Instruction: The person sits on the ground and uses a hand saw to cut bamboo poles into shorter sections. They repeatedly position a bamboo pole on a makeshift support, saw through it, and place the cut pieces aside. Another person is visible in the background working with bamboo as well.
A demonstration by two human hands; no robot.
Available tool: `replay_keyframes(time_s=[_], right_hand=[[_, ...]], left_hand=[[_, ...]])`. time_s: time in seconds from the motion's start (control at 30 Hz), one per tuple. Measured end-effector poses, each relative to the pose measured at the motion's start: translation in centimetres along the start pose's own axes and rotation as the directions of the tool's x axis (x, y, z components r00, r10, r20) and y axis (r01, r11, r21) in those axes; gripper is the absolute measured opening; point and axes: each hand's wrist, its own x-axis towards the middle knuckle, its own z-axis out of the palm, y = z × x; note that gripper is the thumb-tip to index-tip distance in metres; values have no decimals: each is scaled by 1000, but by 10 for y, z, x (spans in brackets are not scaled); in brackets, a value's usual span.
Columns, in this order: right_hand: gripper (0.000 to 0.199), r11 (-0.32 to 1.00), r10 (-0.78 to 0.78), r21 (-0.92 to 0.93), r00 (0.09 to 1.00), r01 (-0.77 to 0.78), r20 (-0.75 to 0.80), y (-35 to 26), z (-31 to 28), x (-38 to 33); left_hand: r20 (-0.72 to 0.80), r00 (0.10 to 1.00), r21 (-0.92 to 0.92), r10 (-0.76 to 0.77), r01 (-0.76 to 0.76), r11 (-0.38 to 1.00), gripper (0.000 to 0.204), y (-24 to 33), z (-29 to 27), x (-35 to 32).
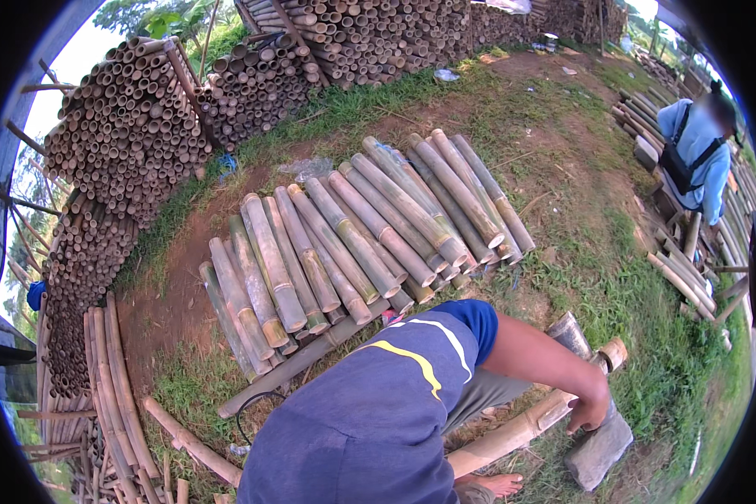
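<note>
From the lower edge my left arm, in a dark blue short sleeve, stretches right across a bamboo pole (512, 433). My left hand (590, 413) hangs at the pole's near side, above a grey block (601, 452). Its fingers are bent down and look closed; whether they grip the pole or something smaller cannot be made out. The pole slants up to the right and rests across the block, its cut end (615, 351) sticking out past it. A bare foot (500, 485) stands beside the pole at the lower edge. My right hand is out of view.
Cut bamboo lengths (344, 235) lie side by side ahead on a crosswise pole (265, 391). Tall stacks of bamboo (126, 126) line the back and left. More poles (113, 378) lie at left. A person in light blue (693, 151) is at far right beside other bamboo.
</note>
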Motion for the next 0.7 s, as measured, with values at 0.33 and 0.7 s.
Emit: replay_keyframes(time_s=[0.33, 0.7], right_hand=[[67, 1000, -10, -7, 1000, 10, 1, -4, 0, 6], [67, 1000, -3, -22, 1000, 3, -11, 2, -6, 11]], left_hand=[[-76, 997, -27, -17, 15, 1000, 73, -6, 17, 4], [-22, 1000, 57, 5, -3, 998, 78, -6, 12, 2]])
